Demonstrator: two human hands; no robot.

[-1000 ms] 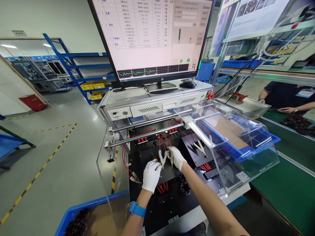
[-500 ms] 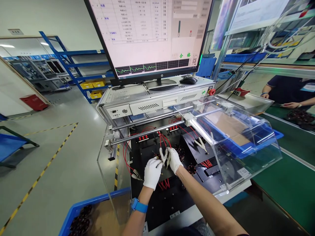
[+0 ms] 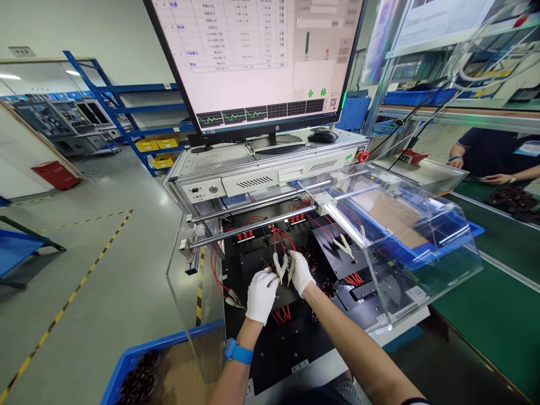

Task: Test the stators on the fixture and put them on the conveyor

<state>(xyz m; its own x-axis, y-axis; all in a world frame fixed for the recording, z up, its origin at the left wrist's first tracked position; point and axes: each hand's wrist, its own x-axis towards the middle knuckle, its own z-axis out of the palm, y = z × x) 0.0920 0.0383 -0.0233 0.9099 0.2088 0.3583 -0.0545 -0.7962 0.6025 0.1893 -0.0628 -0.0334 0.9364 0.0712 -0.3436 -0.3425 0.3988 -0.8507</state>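
Note:
My right hand [image 3: 301, 274], in a white glove, pinches a pale alligator clip [image 3: 291, 271] on a red wire. Just left of it a second alligator clip [image 3: 280, 266] hangs down on its own red wire, between my two hands. My left hand [image 3: 261, 296], also gloved, has its fingers closed beside that clip; a small dark part shows at its fingertips, mostly hidden. Beyond my right hand lie dark wound rings, like motor stators [image 3: 311, 259], on the black fixture plate [image 3: 270, 351]. Another stator [image 3: 328, 289] rests right of my right wrist.
A raised clear cover [image 3: 426, 247] leans over the right side. Another pale clip [image 3: 345, 246] lies on the right block, and more clips [image 3: 233, 300] at the left. A blue bin [image 3: 169, 343] holds stators. The monitor [image 3: 261, 67] stands behind. A co-worker's hand [image 3: 498, 179] is far right.
My right hand has shifted slightly to the right with its clip, away from the hanging clip. My left hand stays in nearly the same place.

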